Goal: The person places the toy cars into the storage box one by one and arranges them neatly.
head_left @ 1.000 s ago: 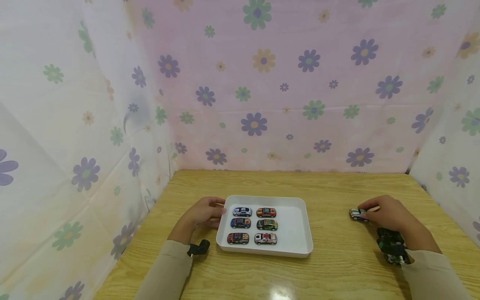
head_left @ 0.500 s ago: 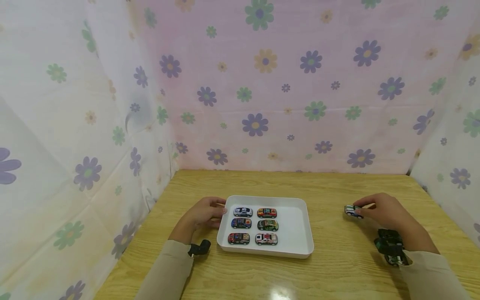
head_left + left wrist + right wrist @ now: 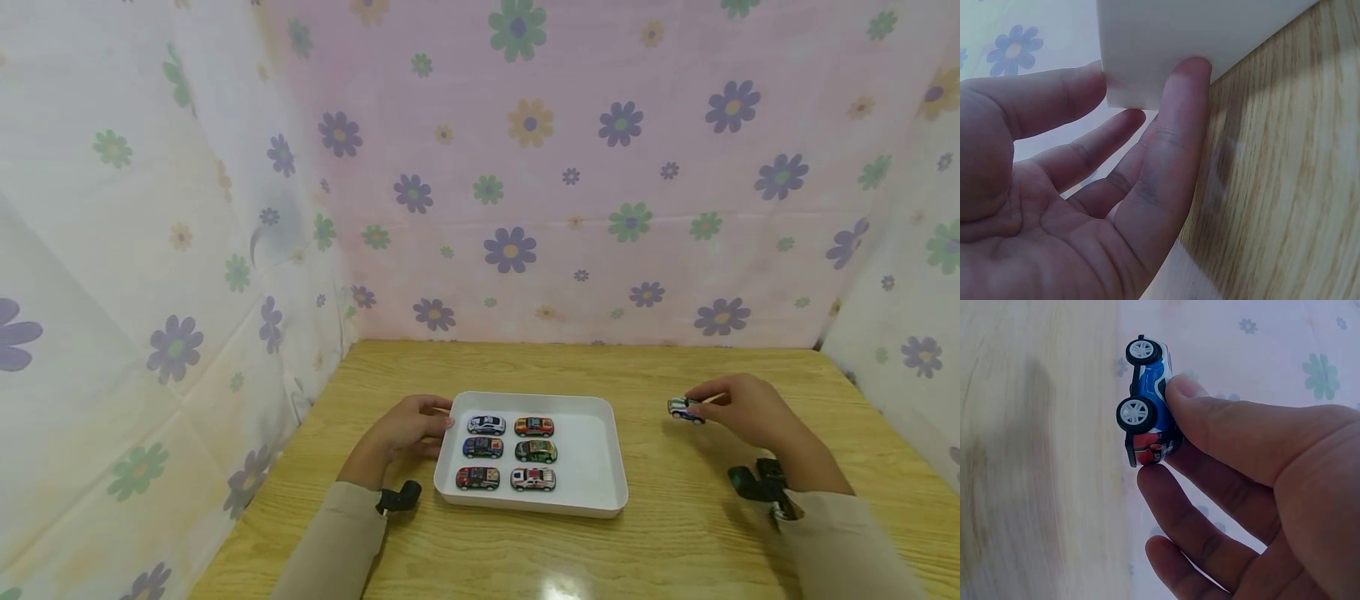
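My right hand (image 3: 750, 410) pinches a toy car (image 3: 686, 409) between thumb and fingers, right of the tray. In the right wrist view the toy car (image 3: 1150, 394) shows a blue and white side, a red end and white-spoked wheels, held off the table. My left hand (image 3: 411, 425) touches the left side of a white rectangular tray (image 3: 592, 506). The left wrist view shows my thumb at the tray's rim and another fingertip (image 3: 1188, 75) against its outer wall. Several toy cars stand in two columns in the tray, among them a red-and-yellow one (image 3: 534, 427) and a red-and-white one (image 3: 532, 478).
The wood-grain table (image 3: 660, 533) carries the tray. Flower-patterned cloth (image 3: 570, 200) hangs behind and at both sides. Beneath my right wrist, beside the black wrist camera (image 3: 761, 482), something small is mostly hidden.
My right hand has lifted the toy car from the table and moved it left and away from me, toward the tray. The left hand and the tray have stayed in place.
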{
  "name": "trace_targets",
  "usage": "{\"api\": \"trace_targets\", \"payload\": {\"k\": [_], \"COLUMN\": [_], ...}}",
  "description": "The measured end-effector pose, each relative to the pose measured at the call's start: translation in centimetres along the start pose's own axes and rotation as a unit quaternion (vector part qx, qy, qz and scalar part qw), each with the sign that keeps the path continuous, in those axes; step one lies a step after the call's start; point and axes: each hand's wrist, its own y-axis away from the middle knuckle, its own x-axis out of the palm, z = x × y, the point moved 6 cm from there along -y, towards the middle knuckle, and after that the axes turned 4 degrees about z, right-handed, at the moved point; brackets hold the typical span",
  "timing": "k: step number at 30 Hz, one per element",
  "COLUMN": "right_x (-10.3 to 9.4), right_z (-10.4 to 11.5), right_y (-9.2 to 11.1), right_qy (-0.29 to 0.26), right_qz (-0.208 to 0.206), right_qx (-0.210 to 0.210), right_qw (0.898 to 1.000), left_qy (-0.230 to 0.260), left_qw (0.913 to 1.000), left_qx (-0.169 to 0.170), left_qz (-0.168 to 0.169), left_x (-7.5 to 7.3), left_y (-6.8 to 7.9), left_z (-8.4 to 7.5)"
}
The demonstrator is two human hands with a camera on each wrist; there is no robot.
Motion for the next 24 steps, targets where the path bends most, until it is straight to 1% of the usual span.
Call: {"api": "trace_targets", "payload": {"k": [7,13,24], "right_x": [-0.2,-0.2,-0.2], "right_z": [1.5,2.4,4.0], "right_y": [-0.9,-1.5,-2.5], "right_qy": [-0.01,-0.019,-0.053], "right_qz": [-0.012,-0.017,-0.036], "right_qx": [-0.009,-0.007,-0.013], "right_qw": [1.0,1.0,0.998], "left_qy": [0.001,-0.004,-0.003], "left_qw": [1.0,1.0,1.0], "left_qx": [0.001,-0.002,0.005], "left_qz": [0.001,0.002,0.005], "left_x": [0.0,0.0,0.0], "left_y": [0.1,0.1,0.0], "left_z": [0.0,0.2,0.2]}}
